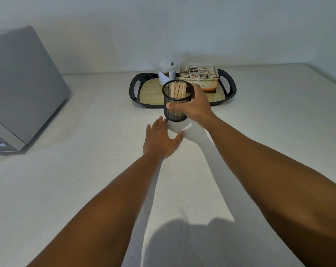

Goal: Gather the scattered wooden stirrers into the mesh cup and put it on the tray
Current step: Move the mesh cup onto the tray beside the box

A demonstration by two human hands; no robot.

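Step in hand, as judged: stirrers gathered, none visible loose on the counter; cup in transfer to the tray, and the next move calls for setting it upright on the bare wooden floor at the tray's near-left, clear of the jar and tea box at the tray's back. Mesh cup: black wire cylinder, see-through, upright, pale flat wooden stirrers bunched inside to rim height; at the tray's near edge, whether lifted or resting cannot be told. Right hand wrapped around the cup's side, fingers closed on it; left hand just below the cup, fingers spread, holding nothing.
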